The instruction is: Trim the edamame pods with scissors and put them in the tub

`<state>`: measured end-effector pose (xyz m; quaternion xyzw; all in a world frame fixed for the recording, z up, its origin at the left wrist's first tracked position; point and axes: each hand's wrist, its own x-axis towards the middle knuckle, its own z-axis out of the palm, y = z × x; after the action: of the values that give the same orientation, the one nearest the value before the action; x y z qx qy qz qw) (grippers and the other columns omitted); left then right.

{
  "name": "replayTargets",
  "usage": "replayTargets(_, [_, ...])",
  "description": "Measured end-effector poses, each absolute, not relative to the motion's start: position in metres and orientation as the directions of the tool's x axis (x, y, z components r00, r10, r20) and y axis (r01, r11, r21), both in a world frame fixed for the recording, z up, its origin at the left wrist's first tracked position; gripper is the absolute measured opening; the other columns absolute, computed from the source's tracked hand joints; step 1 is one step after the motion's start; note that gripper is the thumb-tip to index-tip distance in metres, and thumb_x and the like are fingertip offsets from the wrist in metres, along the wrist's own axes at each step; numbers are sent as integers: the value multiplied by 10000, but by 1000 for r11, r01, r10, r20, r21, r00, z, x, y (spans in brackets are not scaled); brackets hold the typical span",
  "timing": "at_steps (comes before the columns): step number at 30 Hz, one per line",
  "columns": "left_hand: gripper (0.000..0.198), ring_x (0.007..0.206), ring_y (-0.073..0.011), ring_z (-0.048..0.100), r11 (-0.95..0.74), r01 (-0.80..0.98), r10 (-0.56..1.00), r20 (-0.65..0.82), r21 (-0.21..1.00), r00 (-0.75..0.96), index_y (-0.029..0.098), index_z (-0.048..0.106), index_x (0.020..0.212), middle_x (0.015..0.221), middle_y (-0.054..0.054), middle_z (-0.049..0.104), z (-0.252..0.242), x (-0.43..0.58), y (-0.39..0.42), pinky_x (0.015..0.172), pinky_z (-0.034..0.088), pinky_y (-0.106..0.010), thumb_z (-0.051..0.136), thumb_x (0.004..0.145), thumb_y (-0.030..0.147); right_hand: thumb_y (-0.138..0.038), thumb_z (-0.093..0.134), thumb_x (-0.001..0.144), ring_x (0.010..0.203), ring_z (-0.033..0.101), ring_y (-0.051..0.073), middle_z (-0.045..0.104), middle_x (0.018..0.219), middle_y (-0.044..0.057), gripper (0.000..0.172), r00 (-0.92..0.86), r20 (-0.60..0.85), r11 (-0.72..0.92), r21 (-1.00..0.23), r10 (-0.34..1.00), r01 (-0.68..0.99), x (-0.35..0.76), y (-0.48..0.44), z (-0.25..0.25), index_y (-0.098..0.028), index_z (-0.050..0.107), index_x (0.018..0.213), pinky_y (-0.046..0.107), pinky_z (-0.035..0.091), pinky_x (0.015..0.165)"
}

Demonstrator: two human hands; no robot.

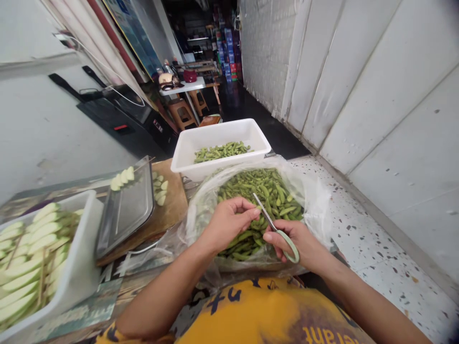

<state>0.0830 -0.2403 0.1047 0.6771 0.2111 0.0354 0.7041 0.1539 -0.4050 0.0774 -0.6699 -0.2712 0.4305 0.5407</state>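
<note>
A yellow shirt (247, 315) with dark lettering filled the near edge of the view. Above it, the right hand (304, 241) gripped scissors (267, 215) by their pale green handle, the blades angled up towards the left hand (229, 222). That hand had its thumb and fingertips pinched together on a green pod (258, 209), of which only a small bit showed. Both hands were over a clear plastic bag (317, 191) heaped with green pods (247, 239), which sat towards the right edge of the table (82, 303).

At the table's near left corner stood a white tub (81, 267) of skewered pale slices (21, 286). Between tub and bag, a metal tray (129, 215) lay partly on a wooden board (172, 191); a skewer of slices (122, 178) rested along the tray's far edge, and loose slices (160, 191) lay beside it on the board.

Just beyond the bag, a white basin (186, 143) held more pods (222, 152). Farther off were a small white table (193, 85) bearing a helmet (167, 80), brown stools (181, 113) and stacked boxes (227, 52).
</note>
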Motion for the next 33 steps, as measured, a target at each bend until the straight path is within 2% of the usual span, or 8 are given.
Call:
replayTargets(8, [153,405,-78,417,395,307,274,-430,866,860,193,499,725,574,13,564,108,103,-227,356,183,-176,559,591,238,-581,606,798,588,550,144,576,673,26,423,661,-212,-4,-953,720,-302,166,-429,86,-174,598,913,176,334,345])
replayTargets(10, [101,396,-86,400,231,392,274,-446,890,852,199,489,669,529,24,524,105,111,-226,365,191,-193,537,599,255,-577,594,811,599,539,143,571,686,32,418,689,-193,37,-952,699,-304,168,-435,87,-176,596,930,177,350,349])
replayTargets(12, [100,424,-96,413,-123,428,313,-374,895,873,195,553,660,519,24,518,98,118,-228,401,242,-209,576,633,289,-561,587,826,584,527,137,571,685,31,401,675,-193,39,-949,712,-312,167,-437,85,-178,591,944,179,360,354])
replayTargets(15, [214,551,-146,514,-636,332,271,-201,696,941,193,667,678,584,-13,599,89,124,-236,507,334,-244,640,676,405,-534,587,839,561,515,122,570,684,26,376,646,-191,31,-949,739,-315,165,-437,82,-173,581,944,174,366,359])
replayTargets(18, [312,593,-179,552,-815,288,230,-175,503,957,200,692,666,633,-35,649,82,128,-245,528,333,-266,647,680,509,-521,590,842,526,496,105,571,683,18,364,646,-173,35,-954,743,-296,165,-436,81,-172,574,940,171,363,356])
replayTargets(22, [313,577,-163,552,-817,305,225,-216,490,950,193,685,654,617,-24,648,78,138,-247,531,330,-259,654,672,504,-528,594,834,540,504,109,569,691,18,369,645,-166,32,-958,746,-284,165,-434,82,-171,579,927,163,354,344])
replayTargets(28, [111,554,-128,492,-774,284,191,-220,566,957,164,634,603,543,18,555,83,144,-238,540,319,-245,585,660,246,-511,596,841,606,529,128,561,691,18,353,628,-175,11,-960,758,-281,163,-434,83,-170,567,931,155,375,353])
replayTargets(33, [239,472,-92,384,-492,291,169,-238,820,956,171,512,582,494,37,459,102,128,-233,489,285,-227,544,746,341,-522,600,834,626,530,135,555,696,14,371,597,-218,-40,-954,772,-298,162,-431,83,-170,558,942,144,346,330])
